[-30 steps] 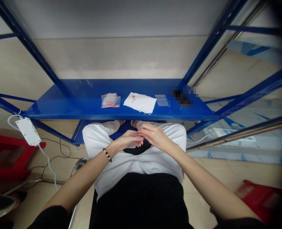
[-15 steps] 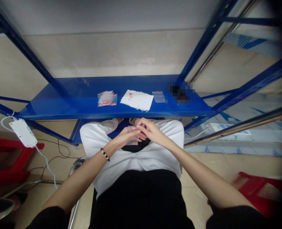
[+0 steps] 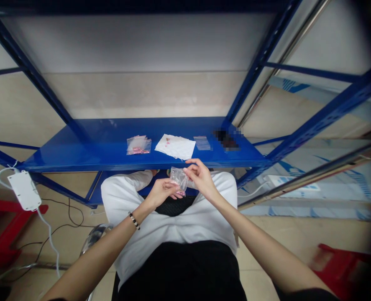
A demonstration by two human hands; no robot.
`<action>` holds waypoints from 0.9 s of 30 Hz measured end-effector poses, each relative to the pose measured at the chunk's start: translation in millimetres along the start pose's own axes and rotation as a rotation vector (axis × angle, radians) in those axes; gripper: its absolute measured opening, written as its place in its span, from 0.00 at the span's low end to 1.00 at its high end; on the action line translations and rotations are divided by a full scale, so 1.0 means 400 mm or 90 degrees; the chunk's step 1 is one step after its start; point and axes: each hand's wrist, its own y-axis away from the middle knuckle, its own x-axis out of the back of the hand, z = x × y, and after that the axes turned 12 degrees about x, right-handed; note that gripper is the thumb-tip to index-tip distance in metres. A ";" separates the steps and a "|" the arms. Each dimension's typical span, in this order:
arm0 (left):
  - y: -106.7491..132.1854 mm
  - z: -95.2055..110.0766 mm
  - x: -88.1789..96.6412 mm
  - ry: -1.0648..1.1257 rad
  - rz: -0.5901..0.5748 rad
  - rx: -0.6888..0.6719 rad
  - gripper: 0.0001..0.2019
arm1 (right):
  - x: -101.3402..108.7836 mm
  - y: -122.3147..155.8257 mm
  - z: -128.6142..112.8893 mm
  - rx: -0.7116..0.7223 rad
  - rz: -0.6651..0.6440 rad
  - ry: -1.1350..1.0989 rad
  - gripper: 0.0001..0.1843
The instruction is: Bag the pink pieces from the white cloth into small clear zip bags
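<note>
A small clear plastic bag (image 3: 179, 177) is held between my hands above my lap, just in front of the shelf edge. Pinkish bits show at its bottom. My left hand (image 3: 164, 190) grips the bag's lower left side. At the upper right corner, my right hand (image 3: 200, 175) pinches the bag between thumb and forefinger, its other fingers loosely bent. On the blue shelf (image 3: 88, 146) lie a pile of filled clear bags (image 3: 139, 145) with pink pieces, a white sheet (image 3: 176, 146) with a few small pink pieces, and a flat clear bag (image 3: 202, 143).
A blurred-out dark object (image 3: 226, 139) lies at the shelf's right end. Blue uprights (image 3: 251, 62) frame the shelf. A white power box (image 3: 25, 190) hangs at the left with its cable. Red stools (image 3: 3, 234) stand on the floor at both sides.
The bag has come up and turned more into view between my hands. My right hand has shifted from beside my left fingers to the bag's upper right corner. The view has tilted upward.
</note>
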 end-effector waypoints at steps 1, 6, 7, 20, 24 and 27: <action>-0.001 0.000 0.000 0.011 0.009 -0.009 0.22 | -0.001 -0.001 -0.002 -0.029 0.004 -0.027 0.21; 0.004 0.020 0.002 0.061 0.043 -0.057 0.22 | -0.014 0.010 -0.011 -0.133 -0.023 -0.067 0.19; 0.006 0.025 0.002 0.066 0.051 -0.063 0.22 | -0.017 0.013 -0.012 -0.138 -0.029 -0.068 0.19; -0.010 0.002 0.006 0.038 0.076 -0.114 0.21 | -0.030 0.017 0.018 -0.091 -0.005 -0.069 0.15; -0.002 0.017 0.002 0.034 0.079 -0.120 0.21 | -0.030 0.016 0.021 -0.086 -0.015 -0.066 0.18; 0.007 0.033 0.003 0.038 0.089 -0.130 0.16 | -0.032 0.017 0.028 -0.089 -0.016 -0.068 0.19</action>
